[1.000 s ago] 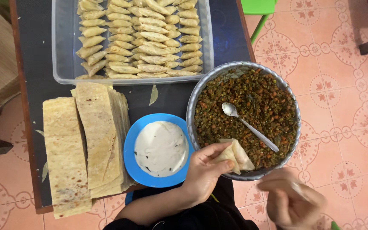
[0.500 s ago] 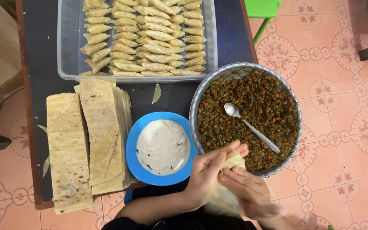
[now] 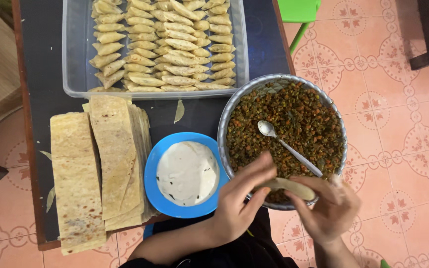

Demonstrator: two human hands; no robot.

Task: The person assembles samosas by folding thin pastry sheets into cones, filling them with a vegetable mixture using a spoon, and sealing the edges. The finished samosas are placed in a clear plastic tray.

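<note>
Tabletop (image 3: 50,74): dark, matte surface with a reddish-brown wooden edge, seen from above. Floor around it is salmon-pink tile (image 3: 398,99) with a pale ornamental pattern; a green chair leg (image 3: 301,30) stands beyond the far right corner.

Left hand (image 3: 237,208) and right hand (image 3: 331,206) meet over the near rim of the metal bowl (image 3: 234,111). Both pinch one folded pastry strip (image 3: 289,187) between thumb and fingers, the left at its left end, the right at its right end. The strip lies roughly level, just above the bowl's edge.

Bowl holds brown minced filling (image 3: 294,119) with a metal spoon (image 3: 286,146) resting in it, scoop toward the far left. Blue dish (image 3: 152,168) of white paste sits touching the bowl's left side. Stacked flat pastry strips (image 3: 95,164) lie left of the dish. Clear plastic tray (image 3: 73,59) at the far edge carries rows of folded pastries (image 3: 165,42). A few scraps of pastry lie loose on the bare surface.
</note>
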